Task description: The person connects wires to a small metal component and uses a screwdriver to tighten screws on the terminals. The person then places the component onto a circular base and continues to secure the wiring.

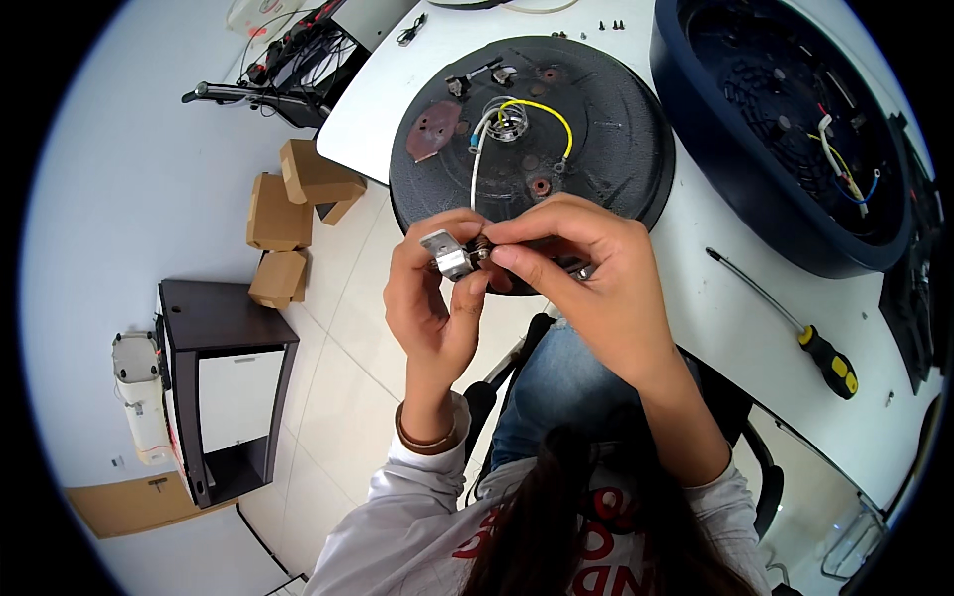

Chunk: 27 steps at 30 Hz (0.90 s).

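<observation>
Just over the near edge of a round black metal plate (pixel 621 149), my two hands meet at a small silver metal bracket (pixel 452 256) with a bent tab. My left hand (pixel 422 308) is closed around it, fingers behind and thumb in front. With thumb and forefinger, my right hand (pixel 601 273) pinches the dark, small end of the same part; its fingertips hide the details there. A white wire (pixel 475 179) runs from the plate's centre hole down to my fingers. From that hole a yellow wire (pixel 559 117) also curves out, ending in a ring terminal.
On the white table (pixel 735 328) at right lies a yellow-and-black screwdriver (pixel 830 363). Behind it stands a large dark blue housing (pixel 795 233) with loose wires inside. Several small screws (pixel 611 25) lie at the far edge. Cardboard boxes (pixel 278 221) sit on the floor at left.
</observation>
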Motion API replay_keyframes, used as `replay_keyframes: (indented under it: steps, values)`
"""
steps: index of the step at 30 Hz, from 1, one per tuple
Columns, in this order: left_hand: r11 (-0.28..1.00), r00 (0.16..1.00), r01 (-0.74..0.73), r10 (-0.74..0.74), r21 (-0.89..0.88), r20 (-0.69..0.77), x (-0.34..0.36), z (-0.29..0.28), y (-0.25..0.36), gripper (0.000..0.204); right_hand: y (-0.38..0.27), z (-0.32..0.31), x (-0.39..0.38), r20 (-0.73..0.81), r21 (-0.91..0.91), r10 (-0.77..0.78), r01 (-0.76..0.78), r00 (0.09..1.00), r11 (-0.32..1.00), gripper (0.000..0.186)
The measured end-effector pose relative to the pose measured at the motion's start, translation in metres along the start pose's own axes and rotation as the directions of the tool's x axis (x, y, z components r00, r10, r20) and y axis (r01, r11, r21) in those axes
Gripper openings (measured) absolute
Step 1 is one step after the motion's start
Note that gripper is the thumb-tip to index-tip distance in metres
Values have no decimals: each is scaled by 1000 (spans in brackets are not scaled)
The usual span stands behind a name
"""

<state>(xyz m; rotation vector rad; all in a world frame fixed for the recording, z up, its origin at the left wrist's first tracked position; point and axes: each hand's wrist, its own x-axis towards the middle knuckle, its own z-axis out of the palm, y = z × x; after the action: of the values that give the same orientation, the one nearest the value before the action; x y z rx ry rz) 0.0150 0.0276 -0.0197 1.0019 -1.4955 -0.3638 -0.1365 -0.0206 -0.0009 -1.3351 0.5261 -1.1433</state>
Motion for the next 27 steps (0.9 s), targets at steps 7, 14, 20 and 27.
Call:
replay_keyframes:
  steps: [7, 14, 20, 27]
  values:
    - [995, 999, 44, -45, -91, -6, 2, 3, 2, 35, -3, 1, 0, -43, 28, 52, -51, 998, 998, 12]
    - [997, 995, 16, -8, -77, 99, 15, -6, 4, 30, -5, -6, -3, -12, -138, -60, 57, 998, 989, 16]
    - [995, 991, -24, 10, 98, 134, 17, -9, 1, 35, -21, -30, -21, -59, -466, -108, 68, 992, 882, 36]
    - [993, 977, -48, 24, 111, 211, 24, -22, -2, 35, -79, -94, -97, -203, -969, -31, -196, 979, 151, 39]
